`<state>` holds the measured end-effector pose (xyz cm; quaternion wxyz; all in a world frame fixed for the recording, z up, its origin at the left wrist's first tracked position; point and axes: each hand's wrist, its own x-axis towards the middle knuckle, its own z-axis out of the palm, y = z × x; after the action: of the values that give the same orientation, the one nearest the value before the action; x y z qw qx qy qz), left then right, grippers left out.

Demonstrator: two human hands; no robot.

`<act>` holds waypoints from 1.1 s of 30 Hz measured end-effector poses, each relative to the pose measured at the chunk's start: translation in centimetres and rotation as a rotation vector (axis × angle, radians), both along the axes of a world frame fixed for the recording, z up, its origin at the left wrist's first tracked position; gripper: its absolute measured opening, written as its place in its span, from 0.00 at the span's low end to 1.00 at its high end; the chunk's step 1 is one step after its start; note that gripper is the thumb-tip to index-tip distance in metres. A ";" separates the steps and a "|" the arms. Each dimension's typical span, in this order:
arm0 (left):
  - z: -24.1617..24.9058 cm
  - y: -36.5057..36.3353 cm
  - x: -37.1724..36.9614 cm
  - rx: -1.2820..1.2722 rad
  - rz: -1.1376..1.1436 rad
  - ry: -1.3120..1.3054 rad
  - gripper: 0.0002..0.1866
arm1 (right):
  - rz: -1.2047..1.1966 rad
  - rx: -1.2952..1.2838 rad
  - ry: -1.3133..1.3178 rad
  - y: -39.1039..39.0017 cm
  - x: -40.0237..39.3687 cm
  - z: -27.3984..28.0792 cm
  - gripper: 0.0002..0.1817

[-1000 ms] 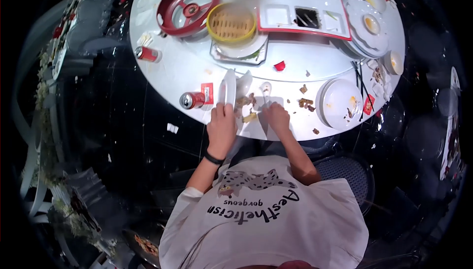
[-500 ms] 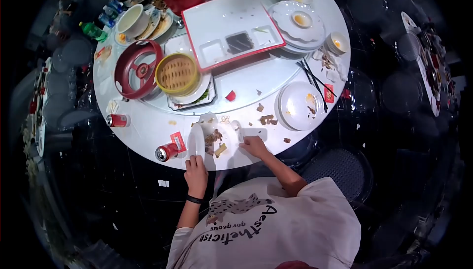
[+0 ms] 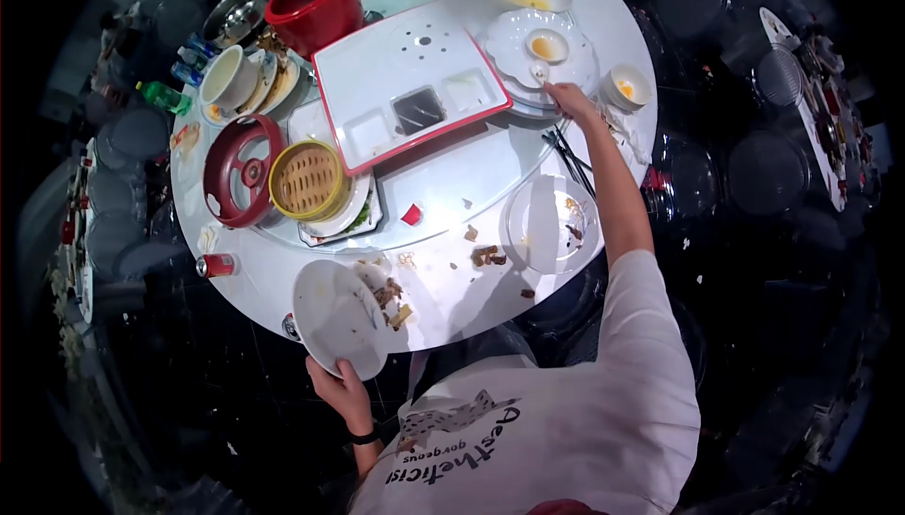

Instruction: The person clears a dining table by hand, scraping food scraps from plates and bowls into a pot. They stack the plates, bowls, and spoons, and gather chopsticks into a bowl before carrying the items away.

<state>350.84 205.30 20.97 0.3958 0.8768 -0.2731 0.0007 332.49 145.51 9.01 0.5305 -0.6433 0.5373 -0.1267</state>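
Observation:
My left hand grips the lower rim of a white plate, thumb on its face, and tilts it at the table's front edge. Food scraps lie on the table just to its right. My right arm reaches far out to the right. In its fingers, my right hand pinches a white spoon over a stack of white plates. A small dish with yellow sauce sits on that stack, right beside the spoon.
On the round table stand a sectioned white tray, a bamboo steamer, a red ring stand and a red pot. Another plate and black chopsticks lie under my right arm. A red can lies at left.
My right hand has gone from the front of the table to the far-right plate stack with the spoon. My left hand has lifted the plate and turned its face more toward me.

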 end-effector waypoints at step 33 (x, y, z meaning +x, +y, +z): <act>-11.0 -12.9 -5.6 -0.340 -0.283 1.160 0.23 | -0.324 -0.132 0.158 19.8 -21.1 -10.0 0.13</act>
<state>345.28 192.40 9.99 0.6101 0.6143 -0.1231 -0.4851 311.40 165.32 -1.00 0.4159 -0.5898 0.6644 -0.1943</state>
